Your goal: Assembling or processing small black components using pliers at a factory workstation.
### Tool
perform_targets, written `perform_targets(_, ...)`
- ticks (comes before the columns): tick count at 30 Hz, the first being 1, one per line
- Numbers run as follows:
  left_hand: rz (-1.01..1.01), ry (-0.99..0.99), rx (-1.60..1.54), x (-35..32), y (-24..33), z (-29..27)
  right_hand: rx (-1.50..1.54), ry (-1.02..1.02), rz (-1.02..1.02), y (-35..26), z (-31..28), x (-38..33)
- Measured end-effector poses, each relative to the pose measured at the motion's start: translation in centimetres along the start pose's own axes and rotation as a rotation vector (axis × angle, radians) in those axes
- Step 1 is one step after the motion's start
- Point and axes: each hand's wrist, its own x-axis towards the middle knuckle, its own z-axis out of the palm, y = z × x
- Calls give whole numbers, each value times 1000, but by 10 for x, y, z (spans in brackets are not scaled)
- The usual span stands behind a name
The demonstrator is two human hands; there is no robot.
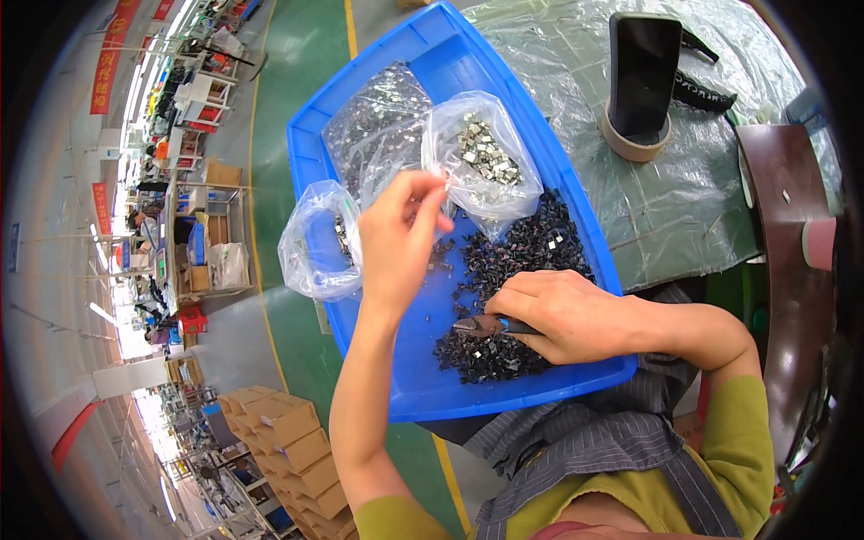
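Observation:
My left hand [405,229] is raised over a blue plastic tub [418,396], thumb and forefinger pinched together beside the rim of an open clear bag [441,135]. Whatever sits between those fingertips is too small to make out. Small silvery metal pieces [489,153] lie inside that bag. In my right hand [567,315] is a pair of pliers [481,326], its dark jaws pointing left above a heap of small black parts [490,360]. That heap spreads along the tub's right side, with a few silvery pieces scattered in it.
Another clear bag [315,238] hangs over the tub's left edge, and a larger one [378,117] lies at its far end. On the plastic-covered table [666,216], a phone [643,72] leans in a tape roll [637,139]. Cardboard boxes [288,441] are stacked at lower left.

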Motion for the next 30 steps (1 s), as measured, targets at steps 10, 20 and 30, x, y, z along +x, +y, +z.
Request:
perform_targets(10,0,43,626,18,-55,-16,78,55,-64,4,-7,-3)
perform_targets(20,88,149,1145,22,-101,16,59,84,-57,4,-9,-5)
perform_targets(30,109,209,991,11,-99,20,14,50,70,-6,-6,0)
